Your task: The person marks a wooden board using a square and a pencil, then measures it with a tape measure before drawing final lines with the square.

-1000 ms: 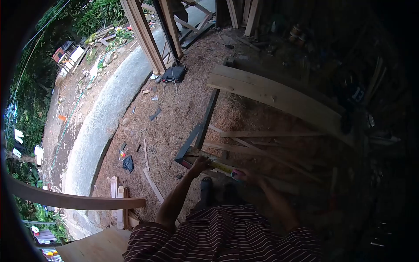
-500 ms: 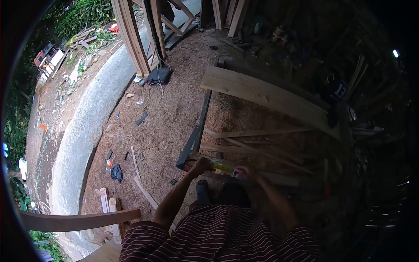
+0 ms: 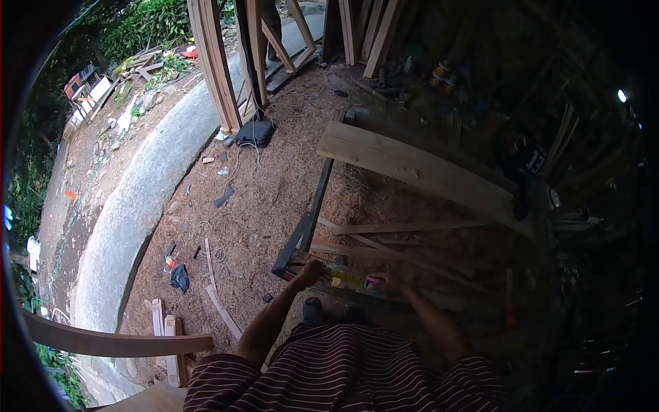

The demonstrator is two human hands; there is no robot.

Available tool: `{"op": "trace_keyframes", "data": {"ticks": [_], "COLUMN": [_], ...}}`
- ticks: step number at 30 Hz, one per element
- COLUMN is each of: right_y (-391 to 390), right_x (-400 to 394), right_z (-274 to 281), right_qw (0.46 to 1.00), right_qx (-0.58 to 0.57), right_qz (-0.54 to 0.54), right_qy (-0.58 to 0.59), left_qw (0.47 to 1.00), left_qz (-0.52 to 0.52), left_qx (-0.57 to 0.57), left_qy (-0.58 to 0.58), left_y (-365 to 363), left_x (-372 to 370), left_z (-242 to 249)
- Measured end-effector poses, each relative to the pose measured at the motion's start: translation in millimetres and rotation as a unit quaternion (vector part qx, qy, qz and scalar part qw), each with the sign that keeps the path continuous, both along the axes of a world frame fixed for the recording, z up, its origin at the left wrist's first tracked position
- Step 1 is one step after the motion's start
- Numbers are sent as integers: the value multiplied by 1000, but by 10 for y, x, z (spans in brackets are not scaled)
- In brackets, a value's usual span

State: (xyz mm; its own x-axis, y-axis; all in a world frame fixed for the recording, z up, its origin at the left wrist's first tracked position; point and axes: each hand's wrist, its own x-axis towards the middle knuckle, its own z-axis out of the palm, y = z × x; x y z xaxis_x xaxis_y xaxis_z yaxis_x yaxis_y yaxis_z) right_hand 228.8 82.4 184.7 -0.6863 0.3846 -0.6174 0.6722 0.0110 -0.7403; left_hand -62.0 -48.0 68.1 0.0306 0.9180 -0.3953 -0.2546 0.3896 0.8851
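A tape measure with a pinkish case is gripped in my right hand. Its yellow blade stretches a short way across to my left hand, whose closed fingers hold the blade's end. Both hands are low over the near end of a dark frame, close to its corner. Shadow dims my right hand's fingers. Just below the hands, one of my shoes shows on the ground.
A wide plank lies across the frame's far end. Several thin wood strips lie inside it. A black case and cords rest on wood shavings. Upright posts stand at the back; a person is in the dark right side.
The view has shifted slightly, so the background sits a little lower. My hands stay close to the same spot, with the blade still stretched between them.
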Motion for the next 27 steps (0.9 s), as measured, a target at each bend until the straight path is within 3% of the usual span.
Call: {"op": "trace_keyframes", "data": {"ticks": [1, 5, 7, 17, 27], "right_y": [12, 66, 70, 108, 93], "right_x": [23, 44, 86, 151, 177], "right_z": [-22, -106, -155, -245, -278], "right_qw": [1000, 1000, 1000, 1000, 998], "right_qx": [-1, -17, -11, 3, 50], "right_qz": [2, 8, 1, 22, 21], "right_qy": [1, -9, 0, -19, 18], "left_qw": [997, 998, 997, 996, 992], "left_qz": [-8, 18, 18, 47, 38], "left_qx": [-27, 8, -34, -23, -40], "left_qy": [74, 56, 61, 72, 113], "left_y": [20, -9, -3, -68, -113], "left_x": [17, 72, 89, 162, 241], "left_z": [57, 153, 115, -50, 135]}}
